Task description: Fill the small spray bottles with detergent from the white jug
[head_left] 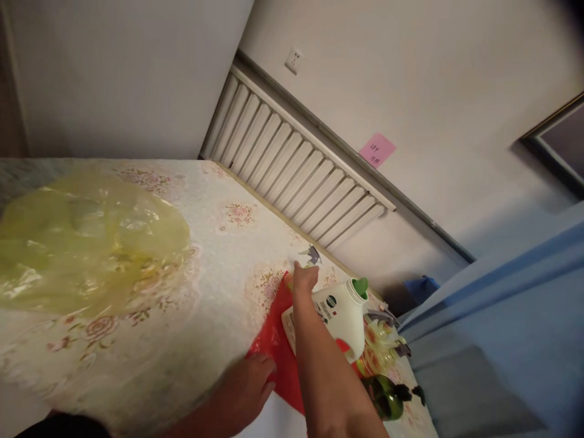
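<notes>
While looking down through the head view, only one angle to go on, so taking it bit by bit.

Left hand (246, 383), down at about 6 o'clock of the frame: spread flat, fingers apart, pressing on the near edge of the red plastic bag (278, 347). Probably pinning it so the slippery film stays put on the floral tablecloth (182, 340). Not clamped on anything, just palm down.

Right hand (305, 280), stretched out toward 12 o'clock from the left one: fingers bunched together, tips just beside a small grey pointy thing (312, 255) lying at the bag's far corner. Can't tell whether actually pinching it or only touching, too small and a bit blurry. Forearm crossing right over the bag.

Red plastic bag itself: thin, glossy, crumpled, lying flat near the table's right edge, mostly hidden under the arm and the white jug (340, 313).

At 3 o'clock of the right hand: that white jug with a green spout, tipped on its side on the red film. Further toward 4 o'clock, a clear yellowish spray bottle (376, 350) and a dark green bottle (385, 395), also lying down.

Way over at 9 o'clock: a big see-through yellow bag (86, 243), well apart from both hands. Radiator (296, 164) and a pink sticky note (376, 150) on the wall behind.
</notes>
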Demonstrator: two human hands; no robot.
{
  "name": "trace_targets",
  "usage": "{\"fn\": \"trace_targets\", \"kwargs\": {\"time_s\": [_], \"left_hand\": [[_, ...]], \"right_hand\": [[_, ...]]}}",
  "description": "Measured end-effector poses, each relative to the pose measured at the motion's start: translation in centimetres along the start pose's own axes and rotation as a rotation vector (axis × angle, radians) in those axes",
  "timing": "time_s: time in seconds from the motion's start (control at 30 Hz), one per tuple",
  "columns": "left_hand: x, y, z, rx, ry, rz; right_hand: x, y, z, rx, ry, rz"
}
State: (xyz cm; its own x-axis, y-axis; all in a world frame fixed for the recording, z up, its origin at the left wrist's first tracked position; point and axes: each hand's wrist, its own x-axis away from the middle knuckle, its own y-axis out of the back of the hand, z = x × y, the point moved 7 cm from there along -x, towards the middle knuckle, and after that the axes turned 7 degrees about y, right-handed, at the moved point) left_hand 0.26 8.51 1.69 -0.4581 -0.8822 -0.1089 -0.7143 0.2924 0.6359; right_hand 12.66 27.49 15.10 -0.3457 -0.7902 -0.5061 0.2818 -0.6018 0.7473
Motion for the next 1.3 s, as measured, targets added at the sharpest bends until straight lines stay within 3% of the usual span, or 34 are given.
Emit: {"fn": "trace_targets", "kwargs": {"time_s": [0.2,0.37,0.6,0.93,1.1,1.3], "left_hand": [[-0.2,-0.7,0.5,0.028,0.027,0.029],[-0.2,-1.1,0.7,0.042,0.008,0.012],[-0.1,-0.4,0.2,0.001,0.043,0.064],[0.3,1.1,-0.8,0.010,0.036,0.105],[-0.3,1.6,-0.4,0.115,0.058,0.018],[-1.4,2.0,2.3,0.341,0.256,-0.235]], "right_hand": [[-0.7,-1.2,-3.6,0.048,-0.409,0.021],[-0.6,-2.6,-5.2,0.003,-0.496,0.063],[-0.4,-2.8,-4.5,-0.075,-0.370,-0.021],[-0.3,1.6,2.4,-0.210,-0.045,-0.063],[3.6,5.1,4.0,-0.340,0.047,-0.003],[9.7,9.5,2.9,-0.601,0.047,0.097]]}}
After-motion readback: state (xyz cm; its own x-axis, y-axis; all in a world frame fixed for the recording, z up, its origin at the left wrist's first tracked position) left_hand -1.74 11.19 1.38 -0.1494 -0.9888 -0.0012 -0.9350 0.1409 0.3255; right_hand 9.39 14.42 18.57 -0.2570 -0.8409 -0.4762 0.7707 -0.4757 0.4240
